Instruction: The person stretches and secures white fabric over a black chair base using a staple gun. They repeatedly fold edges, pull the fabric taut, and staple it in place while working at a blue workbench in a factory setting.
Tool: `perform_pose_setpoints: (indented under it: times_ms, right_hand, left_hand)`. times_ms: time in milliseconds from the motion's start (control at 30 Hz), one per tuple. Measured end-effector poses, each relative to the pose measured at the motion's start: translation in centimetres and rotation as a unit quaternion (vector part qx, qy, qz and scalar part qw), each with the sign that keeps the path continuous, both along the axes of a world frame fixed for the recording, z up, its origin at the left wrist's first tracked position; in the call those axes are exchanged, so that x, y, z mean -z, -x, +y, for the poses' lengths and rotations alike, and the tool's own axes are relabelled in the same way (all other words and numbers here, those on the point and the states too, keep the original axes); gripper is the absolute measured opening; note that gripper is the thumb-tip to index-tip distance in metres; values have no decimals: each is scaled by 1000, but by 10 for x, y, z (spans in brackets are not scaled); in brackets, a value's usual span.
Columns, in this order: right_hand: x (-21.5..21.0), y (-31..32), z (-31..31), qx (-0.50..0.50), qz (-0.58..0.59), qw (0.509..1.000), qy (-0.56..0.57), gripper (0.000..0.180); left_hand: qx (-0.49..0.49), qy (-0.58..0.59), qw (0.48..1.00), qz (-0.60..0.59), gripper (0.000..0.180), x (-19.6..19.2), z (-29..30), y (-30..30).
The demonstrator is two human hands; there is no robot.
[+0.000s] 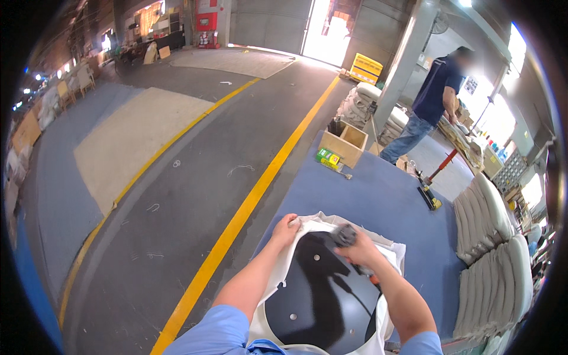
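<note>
A round black panel (pixel 307 296) with small holes lies on the blue table (pixel 378 195), with white fabric (pixel 395 253) wrapped around its rim. My left hand (pixel 286 228) pinches the white fabric at the panel's far left edge. My right hand (pixel 358 248) grips a dark hand tool (pixel 344 235) pressed against the far edge of the panel; a dark hose or cord (pixel 371 284) runs back along my right forearm.
A wooden box (pixel 345 142) and a small green and yellow box (pixel 328 158) sit at the table's far end. Stacks of pale cushions (pixel 491 248) stand to the right. A person in dark blue (pixel 435 103) works beyond. Yellow floor lines (pixel 248 207) run left.
</note>
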State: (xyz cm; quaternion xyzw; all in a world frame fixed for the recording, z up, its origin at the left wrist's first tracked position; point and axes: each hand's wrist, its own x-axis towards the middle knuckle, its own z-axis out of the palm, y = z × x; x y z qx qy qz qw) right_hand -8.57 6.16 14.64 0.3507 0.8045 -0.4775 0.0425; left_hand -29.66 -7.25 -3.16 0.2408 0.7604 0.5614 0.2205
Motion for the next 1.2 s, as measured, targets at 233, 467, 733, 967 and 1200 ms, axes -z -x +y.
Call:
perform_pose_setpoints:
  times_ms: [233,467,733,967,1200]
  right_hand:
    - [20,-282,51,156,-60,944,-286,87]
    - [118,-445,61,305,-255,799,-451,85]
    - [181,-471,-7,363,-186,850,-335,82]
    - [184,-481,-43,387,-135,856,-317,79]
    - [187,-478,-64,405,-99,858,-299,76]
  left_hand:
    - [-37,-215,976,-3,28,-132,-6,-113]
    - [502,-522,688,33,32,-362,-85,-258]
    - [661,-536,517,-98,29,-402,-91,-382]
    - [699,-519,440,-218,29,-413,-92,-426]
    - [700,-502,393,-321,29,-427,-96,-438]
